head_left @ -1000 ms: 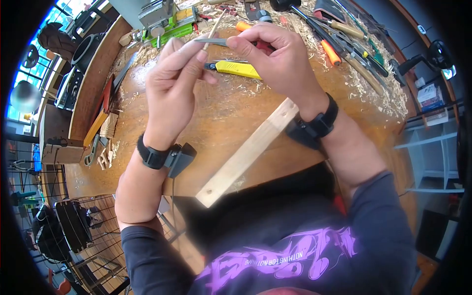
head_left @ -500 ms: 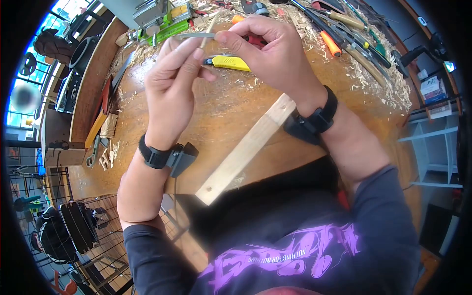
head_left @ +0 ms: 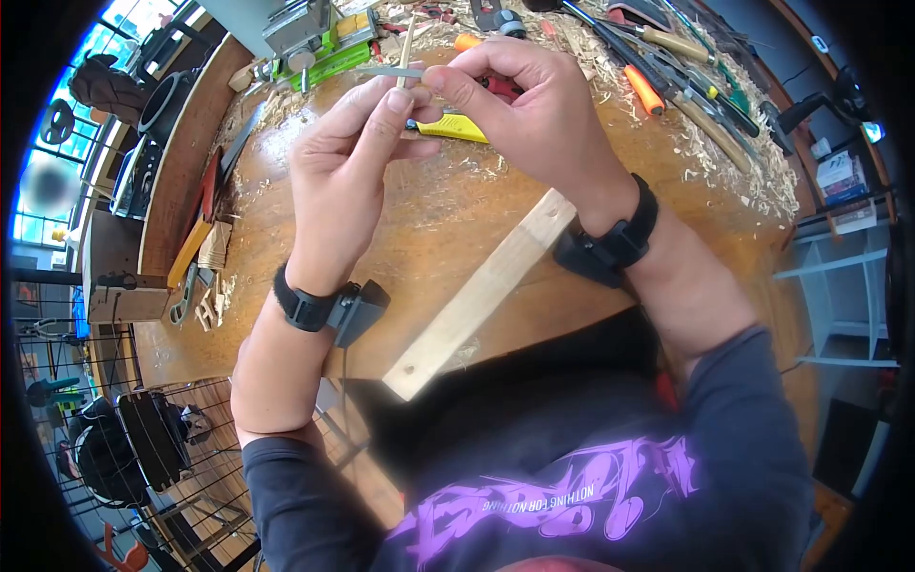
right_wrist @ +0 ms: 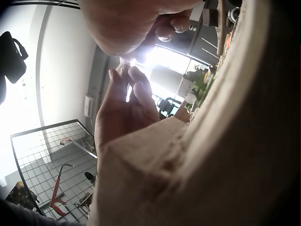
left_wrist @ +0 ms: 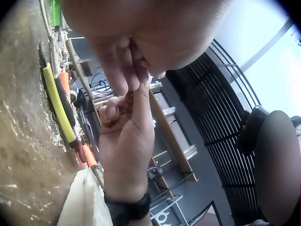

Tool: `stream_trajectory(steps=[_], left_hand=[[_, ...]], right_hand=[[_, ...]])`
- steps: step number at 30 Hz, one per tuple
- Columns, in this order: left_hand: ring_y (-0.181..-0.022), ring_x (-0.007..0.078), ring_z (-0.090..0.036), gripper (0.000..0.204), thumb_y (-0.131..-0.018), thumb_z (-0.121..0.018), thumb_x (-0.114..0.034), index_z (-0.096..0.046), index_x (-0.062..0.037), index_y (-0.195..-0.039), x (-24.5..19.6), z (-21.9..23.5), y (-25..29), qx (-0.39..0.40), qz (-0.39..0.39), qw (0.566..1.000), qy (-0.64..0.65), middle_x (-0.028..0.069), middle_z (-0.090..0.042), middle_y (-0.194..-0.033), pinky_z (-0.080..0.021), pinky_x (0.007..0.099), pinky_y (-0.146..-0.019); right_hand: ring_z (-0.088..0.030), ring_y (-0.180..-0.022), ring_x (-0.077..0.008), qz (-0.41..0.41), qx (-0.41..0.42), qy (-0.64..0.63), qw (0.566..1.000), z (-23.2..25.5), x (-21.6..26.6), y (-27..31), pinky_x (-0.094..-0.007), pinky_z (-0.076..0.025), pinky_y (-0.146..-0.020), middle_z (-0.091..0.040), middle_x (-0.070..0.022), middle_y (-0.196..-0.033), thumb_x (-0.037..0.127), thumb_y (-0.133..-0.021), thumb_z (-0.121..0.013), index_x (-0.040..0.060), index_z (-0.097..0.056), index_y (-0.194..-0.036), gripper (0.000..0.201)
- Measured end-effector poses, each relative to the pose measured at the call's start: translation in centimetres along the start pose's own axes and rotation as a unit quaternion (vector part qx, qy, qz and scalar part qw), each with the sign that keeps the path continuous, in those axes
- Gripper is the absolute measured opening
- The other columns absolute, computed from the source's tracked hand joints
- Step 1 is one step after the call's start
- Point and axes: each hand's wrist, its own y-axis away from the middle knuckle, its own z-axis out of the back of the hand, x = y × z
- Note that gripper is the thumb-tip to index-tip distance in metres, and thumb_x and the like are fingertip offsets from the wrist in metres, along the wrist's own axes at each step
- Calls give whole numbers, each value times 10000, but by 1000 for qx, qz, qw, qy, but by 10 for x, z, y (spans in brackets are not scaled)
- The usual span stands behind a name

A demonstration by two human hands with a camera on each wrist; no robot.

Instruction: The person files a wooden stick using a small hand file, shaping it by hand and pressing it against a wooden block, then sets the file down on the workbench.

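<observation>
In the head view my left hand (head_left: 343, 162) pinches a thin pale wooden stick (head_left: 408, 46) between thumb and fingers, its tip pointing up and away. My right hand (head_left: 543, 110) pinches one end of a thin grey strip (head_left: 389, 71), which lies crosswise over the stick just above the left thumb. What the strip is made of I cannot tell. Both hands are raised above the workbench. Beneath them lies a yellow utility knife (head_left: 457, 127). In both wrist views the fingertips meet, and the stick and strip are mostly hidden by fingers.
A flat wooden bar (head_left: 481, 296) with a hole near each end slants across the bench's front edge. Files and wood-handled tools (head_left: 696, 114) lie among shavings at the right. A green-based vise (head_left: 329, 59) stands at the back left, with a handsaw (head_left: 205, 191) nearer the left edge.
My left hand has shifted slightly right and turned, so the stick now points more upright. The grey strip has shifted across the stick. The right hand has moved slightly left.
</observation>
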Motion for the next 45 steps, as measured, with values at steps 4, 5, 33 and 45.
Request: stream_trajectory(steps=[4, 5, 33, 45], left_hand=[[-953, 172, -756, 306, -1123, -642, -122, -708, 53, -1365, 3, 8, -1, -4, 12, 1000, -10, 126, -782, -1124, -641, 312, -840], [-953, 172, -756, 306, -1123, -642, -122, -708, 53, -1365, 5, 10, -1, -5, 12, 1000, -10, 126, -782, -1124, -641, 312, -840], [-959, 154, -740, 247, -1097, -638, -15, -724, 73, -1311, 16, 8, 1, 10, -46, 999, -13, 80, -646, -1122, -662, 280, -818], [-939, 149, -725, 268, -1099, -624, -6, -711, 77, -1339, 11, 7, -2, -13, -39, 999, 8, 86, -655, -1111, -649, 280, -808]], right_hand=[[-620, -639, -83, -1, 11, 9, 1000, -2, 1, 1, -271, -491, -589, -750, -48, -776, 223, -973, -853, 29, -833, -998, 197], [-622, -641, -86, 4, 10, 17, 1000, -2, 0, 1, -271, -493, -593, -750, -50, -775, 223, -972, -854, 28, -834, -997, 198], [-594, -633, -45, 6, 9, 5, 1000, -4, -6, 2, -249, -463, -569, -729, -8, -737, 253, -980, -859, 30, -829, -984, 226], [-618, -639, -51, 13, 16, -21, 1000, -1, -13, -1, -249, -479, -578, -740, -23, -743, 274, -976, -865, 26, -829, -990, 251]])
